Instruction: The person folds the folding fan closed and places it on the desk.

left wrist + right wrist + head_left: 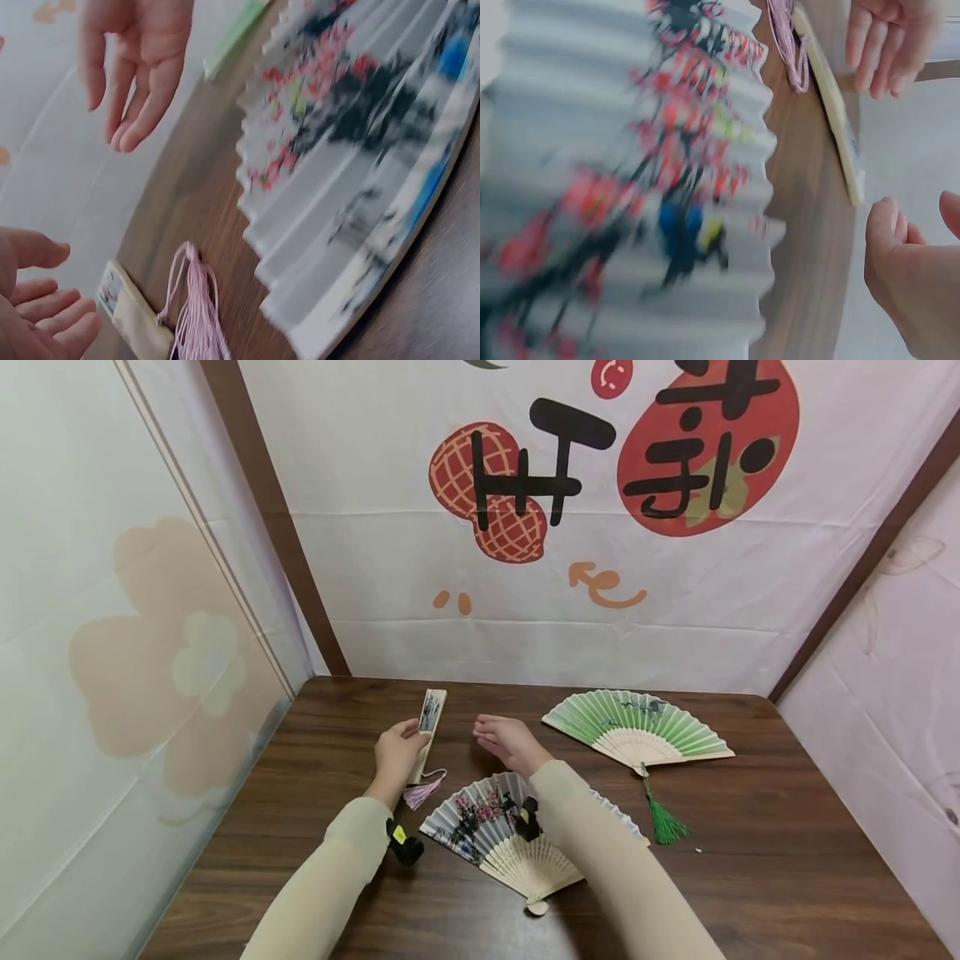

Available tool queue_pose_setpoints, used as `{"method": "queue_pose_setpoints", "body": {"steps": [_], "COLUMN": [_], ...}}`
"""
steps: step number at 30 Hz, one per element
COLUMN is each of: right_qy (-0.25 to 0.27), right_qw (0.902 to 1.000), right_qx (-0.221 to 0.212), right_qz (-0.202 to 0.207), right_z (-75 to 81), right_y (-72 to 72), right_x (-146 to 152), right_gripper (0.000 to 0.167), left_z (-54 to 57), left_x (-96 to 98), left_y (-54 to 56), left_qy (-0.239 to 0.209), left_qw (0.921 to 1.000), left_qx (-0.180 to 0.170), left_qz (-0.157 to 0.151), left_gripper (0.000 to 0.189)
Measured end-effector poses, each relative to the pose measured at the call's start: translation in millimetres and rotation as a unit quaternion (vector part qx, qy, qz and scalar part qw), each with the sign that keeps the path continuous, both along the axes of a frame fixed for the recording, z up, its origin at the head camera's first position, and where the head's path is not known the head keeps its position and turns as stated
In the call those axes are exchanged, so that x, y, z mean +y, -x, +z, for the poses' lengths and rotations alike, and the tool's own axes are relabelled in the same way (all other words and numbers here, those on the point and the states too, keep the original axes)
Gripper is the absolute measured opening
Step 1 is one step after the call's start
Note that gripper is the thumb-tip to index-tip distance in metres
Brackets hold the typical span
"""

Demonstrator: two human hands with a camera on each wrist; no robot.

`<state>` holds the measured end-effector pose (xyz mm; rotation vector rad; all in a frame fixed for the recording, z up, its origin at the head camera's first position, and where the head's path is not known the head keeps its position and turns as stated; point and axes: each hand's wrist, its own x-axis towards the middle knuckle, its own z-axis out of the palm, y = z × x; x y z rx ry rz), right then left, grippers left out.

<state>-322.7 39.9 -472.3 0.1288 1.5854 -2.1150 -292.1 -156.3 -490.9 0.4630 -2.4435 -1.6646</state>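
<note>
A folded hand fan (432,714) with a pale edge and a pink tassel (422,792) lies on the left part of the table. My left hand (395,758) is right beside it, overlapping it in the head view. Both wrist views show that hand's fingers loosely extended, gripping nothing. To the right hovers my right hand (512,742), empty, with its fingers extended and its palm turned toward the left hand. Below my right hand, a spread grey-white fan (487,814) with pink blossoms is partly covered by the right forearm.
A spread green fan (637,718) with a green tassel (663,822) lies at the back right of the brown wooden table (787,860). Behind the table hangs a printed white cloth (375,568), and more cloth stands at both sides.
</note>
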Motion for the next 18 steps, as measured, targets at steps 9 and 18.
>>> {"method": "queue_pose_setpoints", "body": {"steps": [9, 18], "right_qy": [0.012, 0.022], "right_qw": [0.9992, 0.9986], "right_qx": [0.037, 0.049], "right_qz": [0.002, -0.005], "right_z": [2.0, 10.1], "right_y": [-34.4, -71.8], "right_x": [55, 104], "right_gripper": [0.05, 0.052], "left_z": [12.3, 12.1], "left_x": [17.1, 24.5], "left_y": [-32.2, -59.3], "left_qy": [-0.15, -0.221], "left_qw": [0.9876, 0.974], "left_qx": [-0.012, -0.027], "left_qz": [-0.044, -0.042], "left_gripper": [0.046, 0.046]}}
